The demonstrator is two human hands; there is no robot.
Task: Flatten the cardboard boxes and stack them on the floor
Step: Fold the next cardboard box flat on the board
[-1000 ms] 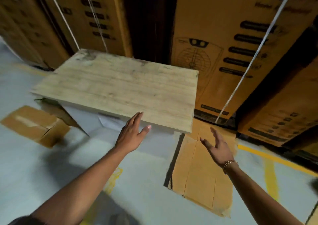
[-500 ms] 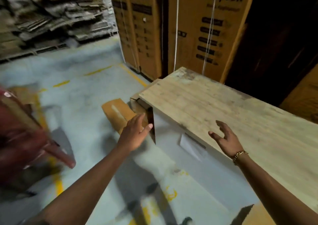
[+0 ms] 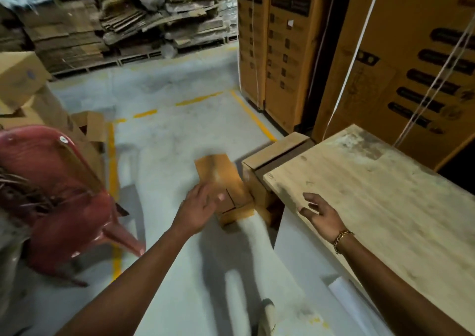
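Observation:
A small cardboard box (image 3: 221, 179) lies on the grey floor just left of the wooden table (image 3: 380, 197). A second box (image 3: 272, 156) stands behind it, partly tucked under the table's corner. My left hand (image 3: 201, 204) hovers over the near end of the small box, fingers spread, holding nothing; I cannot tell if it touches. My right hand (image 3: 321, 213), with a gold bracelet at the wrist, is open above the table's near left corner.
A red plastic chair (image 3: 59, 189) stands at the left, with cardboard boxes (image 3: 20, 78) behind it. Tall strapped cartons (image 3: 277, 48) rise behind the table. Heaps of flattened cardboard (image 3: 133, 17) fill the far wall. Yellow lines (image 3: 111, 171) mark the floor.
My view has swung left, from the flattened cardboard right of the table to the boxes at its left end. Both hands stayed open and moved with it; the left now reaches over the small box.

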